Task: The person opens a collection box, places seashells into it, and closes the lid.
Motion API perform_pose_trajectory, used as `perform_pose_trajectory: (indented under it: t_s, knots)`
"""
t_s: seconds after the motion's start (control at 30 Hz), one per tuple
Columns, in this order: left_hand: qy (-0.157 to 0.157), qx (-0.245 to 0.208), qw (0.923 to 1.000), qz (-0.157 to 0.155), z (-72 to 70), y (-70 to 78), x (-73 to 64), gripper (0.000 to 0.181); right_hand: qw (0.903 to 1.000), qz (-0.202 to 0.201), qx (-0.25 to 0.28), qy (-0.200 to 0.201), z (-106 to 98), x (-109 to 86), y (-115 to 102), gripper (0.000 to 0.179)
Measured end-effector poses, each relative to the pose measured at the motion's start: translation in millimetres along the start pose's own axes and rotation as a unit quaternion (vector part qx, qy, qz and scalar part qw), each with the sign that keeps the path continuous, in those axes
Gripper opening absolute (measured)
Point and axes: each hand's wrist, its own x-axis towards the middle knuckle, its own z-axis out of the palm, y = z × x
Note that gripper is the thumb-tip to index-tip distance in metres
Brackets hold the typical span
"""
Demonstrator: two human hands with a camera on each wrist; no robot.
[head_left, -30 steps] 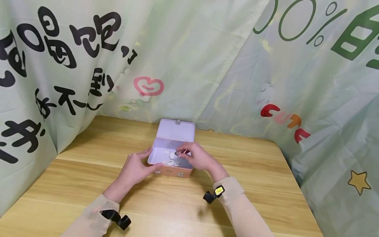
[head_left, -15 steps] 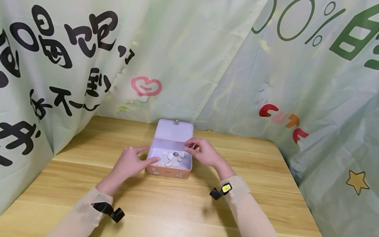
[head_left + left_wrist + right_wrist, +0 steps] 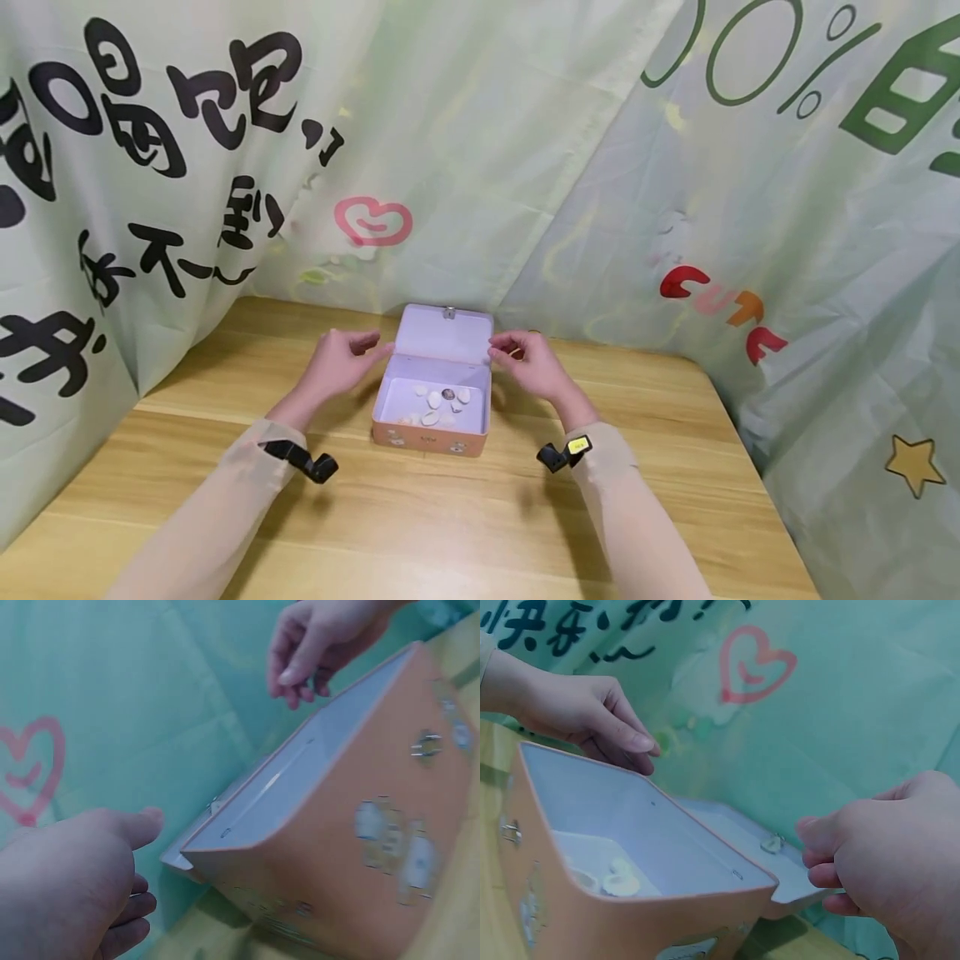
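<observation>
A small tin box, orange outside and pale lilac inside, stands on the table with its hinged lid tipped back. Several white seashells and one dark shell lie on its floor. My left hand is at the lid's left side, fingers relaxed, holding nothing. Across from it, my right hand is by the lid's right edge, its fingers loosely bent; no thing shows in it. Whether the fingertips touch the lid cannot be told. In the right wrist view, a metal clasp sits on the lid.
The box rests on a wooden table, towards its far edge. A pale printed curtain hangs close behind the table and along both sides. Each sleeve carries a black wrist camera.
My right hand has left the shells inside the box and moved up and right beside the lid. My left hand has let go of the box's left wall and moved back towards the lid.
</observation>
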Motion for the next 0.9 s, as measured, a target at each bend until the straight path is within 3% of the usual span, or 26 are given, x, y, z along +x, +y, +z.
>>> perform_pose_trajectory:
  t_s: [0.23, 0.4, 0.5, 0.7, 0.9]
  knots:
    - [-0.005, -0.015, 0.9991, -0.039, 7.1, -12.2, 25.2, 0.049, 0.9996, 0.023, -0.007, 0.014, 1.8, 11.6, 14.2, 0.023]
    - [-0.009, -0.041, 0.9964, -0.073, 22.5, -23.4, 37.3, 0.044, 0.9978, 0.056, -0.004, 0.036, 4.8, 17.4, 26.9, 0.021]
    - [-0.015, -0.071, 0.9926, -0.097, 29.6, -28.1, 41.1, 0.042, 0.9956, 0.082, 0.017, 0.044, 8.8, 19.5, 33.6, 0.024]
    - [-0.038, -0.124, 0.9833, -0.128, 30.5, -27.9, 44.4, 0.042, 0.9871, 0.14, 0.067, 0.039, 17.6, 21.0, 34.9, 0.03]
    - [-0.052, -0.167, 0.975, -0.137, 28.0, -26.2, 47.7, 0.04, 0.9842, 0.152, 0.073, 0.053, 21.3, 23.0, 33.0, 0.028]
